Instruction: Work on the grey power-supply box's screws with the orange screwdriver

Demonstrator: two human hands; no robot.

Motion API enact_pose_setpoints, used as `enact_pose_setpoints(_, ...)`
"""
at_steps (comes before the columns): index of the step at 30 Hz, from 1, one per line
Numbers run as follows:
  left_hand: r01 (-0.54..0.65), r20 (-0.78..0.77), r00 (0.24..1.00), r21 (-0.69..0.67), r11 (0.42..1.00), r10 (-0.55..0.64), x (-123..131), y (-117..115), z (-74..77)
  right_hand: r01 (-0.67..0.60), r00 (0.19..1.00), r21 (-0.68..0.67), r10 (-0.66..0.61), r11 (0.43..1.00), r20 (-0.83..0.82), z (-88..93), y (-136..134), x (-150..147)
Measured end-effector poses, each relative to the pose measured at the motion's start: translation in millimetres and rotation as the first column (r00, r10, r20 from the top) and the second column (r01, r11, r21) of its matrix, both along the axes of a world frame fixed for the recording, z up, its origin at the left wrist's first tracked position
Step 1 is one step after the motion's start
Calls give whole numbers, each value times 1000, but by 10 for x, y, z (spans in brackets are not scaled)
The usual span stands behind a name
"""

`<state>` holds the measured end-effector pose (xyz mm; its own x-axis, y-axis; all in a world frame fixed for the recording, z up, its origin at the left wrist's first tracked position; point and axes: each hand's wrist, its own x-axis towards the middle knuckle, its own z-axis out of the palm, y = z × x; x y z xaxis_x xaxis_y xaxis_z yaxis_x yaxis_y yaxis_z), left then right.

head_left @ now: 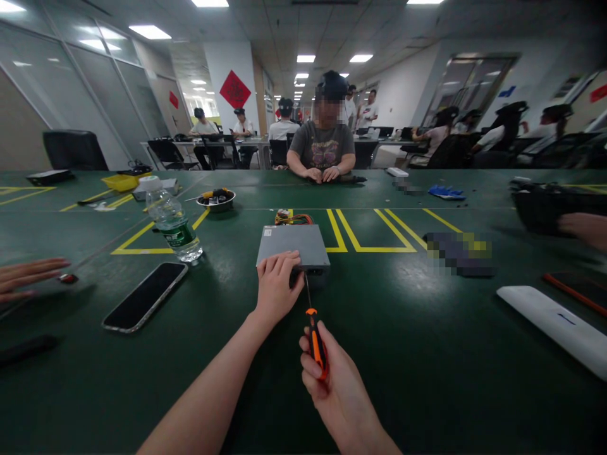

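Observation:
A flat grey metal box (294, 243) lies on the green table (403, 354) in front of me. My left hand (276, 284) rests on its near edge, fingers curled over the lid, holding it in place. My right hand (332, 379) is closed round an orange and black screwdriver (315, 338). The thin shaft points away from me and its tip meets the box's front face beside my left hand. A small bundle of coloured wires (294, 218) sits just behind the box.
A phone (145, 296) and a water bottle (173, 221) lie to the left, and a metal dish (216, 199) stands further back. A white bar (554, 325) lies at right. Another person's hand (28, 277) reaches in at left, one more (585, 227) at right. A person (323, 142) sits opposite.

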<state>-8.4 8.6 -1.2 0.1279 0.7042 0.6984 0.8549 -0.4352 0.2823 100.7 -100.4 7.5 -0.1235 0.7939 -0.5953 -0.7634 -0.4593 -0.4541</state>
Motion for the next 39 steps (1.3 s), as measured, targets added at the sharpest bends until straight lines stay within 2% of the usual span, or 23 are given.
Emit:
enact_pose_setpoints(5,2,0,1000,12,1000,-2,6,2,4,34,997,10,-33,999,-72,64,4,17)
enact_pose_setpoints(9,-6,4,1000,9,1000,6,7,7,-5,-28,991,-80,17,996,-133,149,32,52)
enact_pose_setpoints(12,-4,1,1000,-4,1000,4,5,12,-15,-42,988,-81,30,996,-150,165,47,65)
enact_pose_setpoints(17,-8,2,1000,-1,1000,8,5,16,-20,98,986,-17,-99,995,-131,119,57,104)
enact_pose_setpoints(19,-8,3,1000,7,1000,8,7,16,-20,120,978,-42,-125,992,-165,126,70,121)
enact_pose_setpoints(22,-5,4,1000,12,1000,5,9,15,-21,68,972,-121,-93,990,-216,167,91,117)
enact_pose_setpoints(26,-10,-4,1000,14,1000,10,5,10,-13,2,985,-131,-24,991,-170,191,87,57)
enact_pose_setpoints(31,-7,-10,1000,-1,1000,7,1,3,-6,55,993,-67,-62,996,-101,134,68,12)
enact_pose_setpoints(35,-8,-8,1000,-9,1000,8,3,1,-5,65,984,-88,-79,994,-158,96,77,22)
enact_pose_setpoints(39,-8,-5,1000,-8,1000,8,4,-2,6,-14,973,-110,-12,994,-228,83,79,17)
